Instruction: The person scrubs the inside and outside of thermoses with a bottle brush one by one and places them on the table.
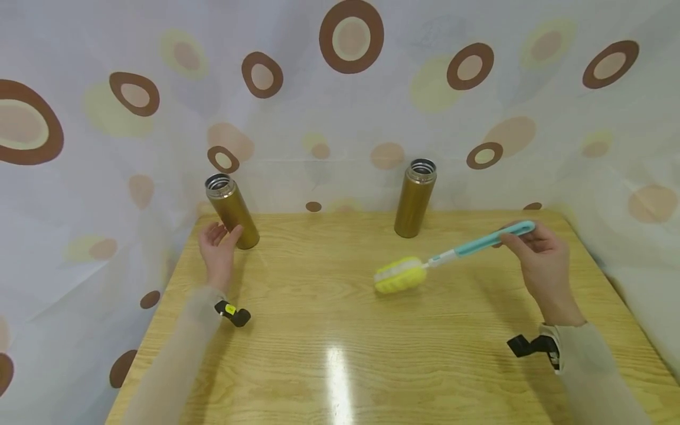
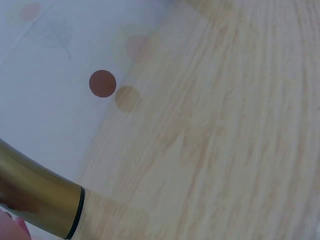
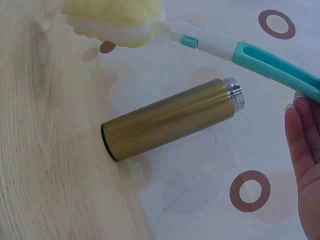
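My right hand (image 1: 547, 265) pinches the turquoise handle of a bottle brush (image 1: 486, 242) between thumb and fingers. The brush has a yellow and white sponge head (image 3: 117, 20), which points left over the table in the head view. At the left, my left hand (image 1: 219, 251) is at the lower part of a gold bottle (image 1: 238, 215), thumb overlapping its front and fingers beside its left side. That bottle stands upright with its mouth uncovered. A second gold bottle (image 1: 414, 200), likewise without a lid, stands behind the brush and appears whole in the right wrist view.
A light wooden table (image 1: 297, 330) lies under both hands. White cloth (image 1: 297, 118) with brown and beige spots hangs right behind the table's back edge and along both sides. Both bottles stand near that back edge.
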Demonstrator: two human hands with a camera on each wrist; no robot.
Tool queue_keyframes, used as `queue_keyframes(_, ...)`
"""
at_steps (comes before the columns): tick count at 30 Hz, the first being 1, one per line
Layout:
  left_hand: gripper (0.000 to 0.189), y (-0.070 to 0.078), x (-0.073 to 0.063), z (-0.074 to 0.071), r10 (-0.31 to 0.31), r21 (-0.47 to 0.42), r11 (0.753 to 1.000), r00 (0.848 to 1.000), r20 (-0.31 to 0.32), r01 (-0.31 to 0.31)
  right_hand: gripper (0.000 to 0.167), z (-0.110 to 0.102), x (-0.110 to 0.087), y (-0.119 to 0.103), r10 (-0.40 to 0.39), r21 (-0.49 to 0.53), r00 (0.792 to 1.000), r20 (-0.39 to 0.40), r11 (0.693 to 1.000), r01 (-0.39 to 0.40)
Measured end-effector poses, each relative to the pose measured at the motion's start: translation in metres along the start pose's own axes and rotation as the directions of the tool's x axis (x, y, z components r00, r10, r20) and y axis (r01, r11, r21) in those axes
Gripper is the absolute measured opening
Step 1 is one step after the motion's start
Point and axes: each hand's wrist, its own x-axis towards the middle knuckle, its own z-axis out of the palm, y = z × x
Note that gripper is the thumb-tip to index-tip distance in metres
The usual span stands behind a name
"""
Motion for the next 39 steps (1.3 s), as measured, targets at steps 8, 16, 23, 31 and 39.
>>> queue_keyframes(8, 0.033, -0.003, -0.032, 0.01, 0.094, -0.026, 0.995, 0.995, -0.018, -0.095, 0.011, 0.002, 0.003, -0.003, -0.051, 0.13, 0.998, 0.031, 0.99, 0.047)
queue_keyframes(16, 0.043, 0.007, -0.06, 0.029, 0.08, -0.004, 0.997, 0.976, 0.201, -0.08, 0.014, 0.0, 0.005, -0.007, -0.072, 0.284, 0.996, 0.059, 0.957, 0.052)
queue_keyframes(23, 0.048, 0.009, -0.076, 0.044, 0.1, 0.011, 0.994, 0.95, 0.295, -0.108, 0.024, -0.006, 0.006, -0.01, -0.085, 0.303, 0.996, 0.04, 0.951, 0.069)
queue_keyframes(31, 0.042, 0.007, -0.091, 0.069, 0.15, 0.075, 0.975, 0.873, 0.464, -0.207, 0.023, -0.016, 0.009, -0.014, -0.109, 0.269, 0.99, 0.091, 0.96, 0.081)
queue_keyframes(39, 0.045, 0.009, -0.104, 0.102, 0.175, 0.106, 0.95, 0.779, 0.602, -0.295, 0.018, -0.02, 0.012, -0.017, -0.155, 0.351, 0.981, 0.115, 0.93, 0.106)
